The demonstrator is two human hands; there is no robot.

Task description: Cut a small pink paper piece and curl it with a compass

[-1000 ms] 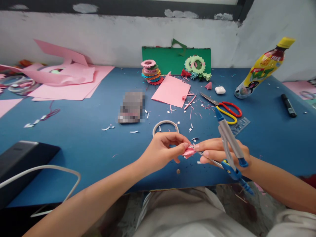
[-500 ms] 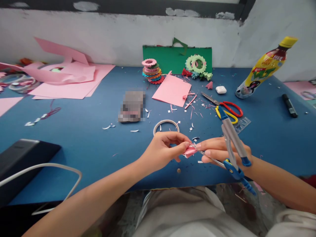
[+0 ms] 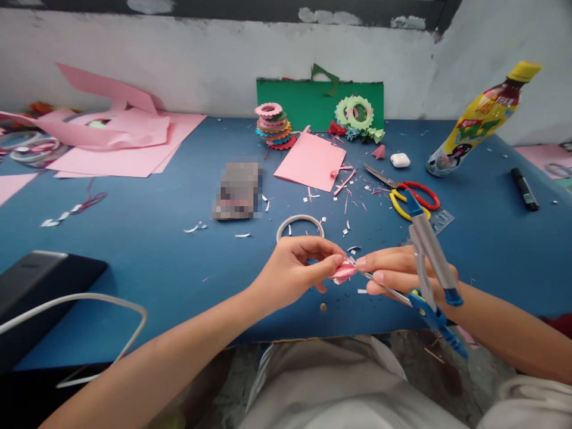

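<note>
Near the table's front edge, my left hand [image 3: 301, 265] pinches a small piece of folded pink paper [image 3: 344, 272] between thumb and fingers. My right hand [image 3: 397, 268] is closed on a drawing compass [image 3: 431, 256] with blue fittings and grey legs. The compass's thin metal leg points left, and its tip touches the folded paper beside my left thumb. Its other leg stands up over the back of my right hand. Just beyond my left hand lies a roll of white tape [image 3: 300, 219], partly covered by the fingers.
Scissors [image 3: 402, 187] with red and yellow handles lie at right, by a clear ruler [image 3: 442, 221] and a tilted-looking drink bottle [image 3: 480, 122]. Pink paper [image 3: 311, 161], a blurred-out phone [image 3: 238, 190] and paper scraps are scattered about. A black box [image 3: 49, 298] sits at left.
Both hands keep their hold on the paper and compass. The compass's raised end has shifted slightly to the right. The view has moved a little.
</note>
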